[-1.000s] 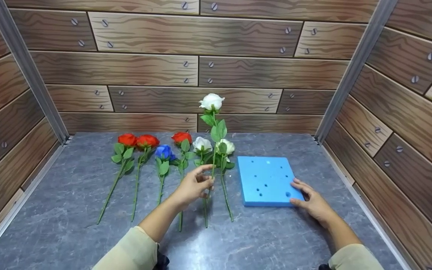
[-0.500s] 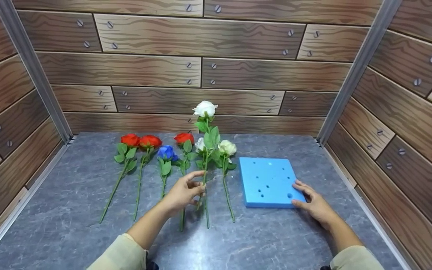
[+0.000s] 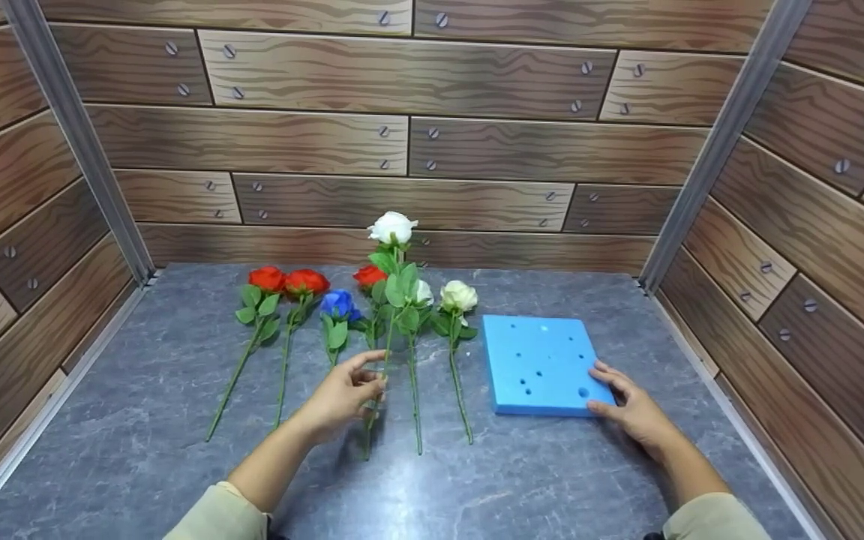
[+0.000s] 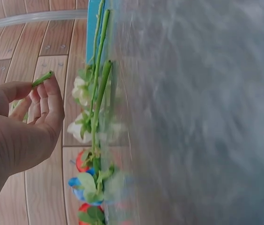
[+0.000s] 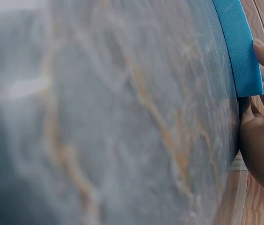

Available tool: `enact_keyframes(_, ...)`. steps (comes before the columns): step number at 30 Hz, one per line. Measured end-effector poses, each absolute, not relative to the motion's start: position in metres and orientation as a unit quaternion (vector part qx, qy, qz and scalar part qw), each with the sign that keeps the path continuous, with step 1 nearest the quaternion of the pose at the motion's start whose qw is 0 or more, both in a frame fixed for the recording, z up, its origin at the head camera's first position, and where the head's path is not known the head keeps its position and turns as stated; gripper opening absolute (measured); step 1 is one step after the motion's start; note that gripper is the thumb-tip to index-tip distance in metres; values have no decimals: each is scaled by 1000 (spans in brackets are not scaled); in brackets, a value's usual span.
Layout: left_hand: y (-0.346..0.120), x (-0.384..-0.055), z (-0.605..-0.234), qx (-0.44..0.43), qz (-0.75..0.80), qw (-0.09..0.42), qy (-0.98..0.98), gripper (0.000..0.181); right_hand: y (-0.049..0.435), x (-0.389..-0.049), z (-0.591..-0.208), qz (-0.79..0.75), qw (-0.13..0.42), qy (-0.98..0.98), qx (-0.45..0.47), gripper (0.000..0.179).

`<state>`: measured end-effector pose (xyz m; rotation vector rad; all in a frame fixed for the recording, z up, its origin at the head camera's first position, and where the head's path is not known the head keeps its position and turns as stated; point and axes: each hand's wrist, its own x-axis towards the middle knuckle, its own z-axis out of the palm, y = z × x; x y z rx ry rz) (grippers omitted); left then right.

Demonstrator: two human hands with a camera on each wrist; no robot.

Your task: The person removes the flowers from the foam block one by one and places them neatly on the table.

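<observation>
In the head view my left hand (image 3: pixel 346 394) pinches the stem of a white rose (image 3: pixel 392 228), raised upright above the table. The left wrist view shows the cut stem end (image 4: pixel 43 78) between thumb and fingertips of the left hand (image 4: pixel 33 122). My right hand (image 3: pixel 638 409) holds the near right corner of a blue foam board (image 3: pixel 552 345) with several holes in its top. Thumb and fingers span that corner, as the right wrist view of the board (image 5: pixel 244 61) also shows. Behind the raised rose, another white rose (image 3: pixel 423 292) is partly covered.
Lying in a row left of the board are red roses (image 3: pixel 267 279), a blue rose (image 3: pixel 339 304) and a cream-white rose (image 3: pixel 459 296), stems toward me. The grey marbled table (image 3: pixel 537 480) is enclosed by wood-patterned walls (image 3: pixel 417 142) with metal corner posts.
My left hand has moved leftward and slightly lower with the white rose, which now stands before the red and white ones. The right hand stays at the board's corner.
</observation>
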<state>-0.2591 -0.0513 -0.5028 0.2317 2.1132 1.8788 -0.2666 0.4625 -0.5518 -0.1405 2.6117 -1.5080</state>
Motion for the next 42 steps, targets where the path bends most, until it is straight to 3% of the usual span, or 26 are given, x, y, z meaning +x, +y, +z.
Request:
enact_keyframes(10, -87, -262, -490, 41, 644, 135, 752, 56, 462, -267, -552, -493, 58, 867, -42, 78)
enact_keyframes(20, -127, -261, -489, 36, 631, 162, 757, 58, 461, -266, -553, -494, 58, 867, -41, 79)
enact_keyframes(42, -199, -256, -490, 31, 606, 161, 778, 61, 463, -268, -549, -483, 62, 873, -41, 79)
